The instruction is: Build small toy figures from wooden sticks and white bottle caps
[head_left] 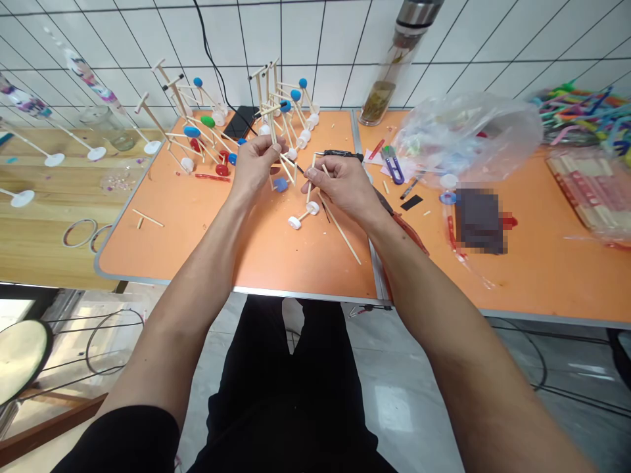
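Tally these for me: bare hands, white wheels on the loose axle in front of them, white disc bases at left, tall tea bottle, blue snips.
Bare hands: 2 (left hand, right hand)
White wheels: 2
White disc bases: 4
Tea bottle: 1
Blue snips: 1
Total: 10

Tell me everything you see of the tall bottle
The tall cylindrical bottle looks like clear glass or plastic, with a metallic-looking cap reaching the picture's top edge. Greenish leafy contents sit low inside; darker bits show below the cap. It stands upright on the orange table near the tiled wall, apparently touching nothing else.
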Demonstrator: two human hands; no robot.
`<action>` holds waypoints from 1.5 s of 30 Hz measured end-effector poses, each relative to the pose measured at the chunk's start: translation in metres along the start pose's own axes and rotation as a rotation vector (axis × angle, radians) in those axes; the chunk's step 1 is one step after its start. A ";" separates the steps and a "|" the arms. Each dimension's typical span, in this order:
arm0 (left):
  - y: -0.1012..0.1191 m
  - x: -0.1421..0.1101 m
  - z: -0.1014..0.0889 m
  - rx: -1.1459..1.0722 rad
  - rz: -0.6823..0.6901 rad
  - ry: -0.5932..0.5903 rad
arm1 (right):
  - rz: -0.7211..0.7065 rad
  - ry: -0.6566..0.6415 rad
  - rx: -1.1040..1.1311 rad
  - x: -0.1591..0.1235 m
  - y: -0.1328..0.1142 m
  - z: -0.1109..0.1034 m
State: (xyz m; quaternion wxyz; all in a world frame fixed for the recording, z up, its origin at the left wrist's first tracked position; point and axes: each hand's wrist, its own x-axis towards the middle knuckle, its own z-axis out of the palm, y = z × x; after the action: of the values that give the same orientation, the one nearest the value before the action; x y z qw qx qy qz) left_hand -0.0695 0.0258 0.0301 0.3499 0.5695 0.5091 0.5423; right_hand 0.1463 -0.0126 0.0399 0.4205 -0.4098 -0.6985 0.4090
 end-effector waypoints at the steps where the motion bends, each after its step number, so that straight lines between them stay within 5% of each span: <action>1: 0.000 0.000 0.000 -0.001 -0.004 0.003 | 0.006 0.005 0.011 0.000 0.000 0.000; 13: 0.013 -0.006 -0.005 0.014 0.005 0.012 | -0.075 0.202 -0.306 0.002 0.017 0.001; 29: 0.003 -0.011 -0.014 0.039 0.028 0.096 | -0.062 0.118 -0.347 0.013 0.029 0.009; 45: -0.016 0.000 -0.014 -0.047 0.106 0.035 | 0.001 0.075 -0.446 0.014 0.034 0.013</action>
State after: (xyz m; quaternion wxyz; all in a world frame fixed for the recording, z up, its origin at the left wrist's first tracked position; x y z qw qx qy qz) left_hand -0.0868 0.0272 0.0169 0.3249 0.5779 0.4712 0.5818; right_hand 0.1379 0.0081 0.0082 0.3450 -0.5080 -0.7553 0.2291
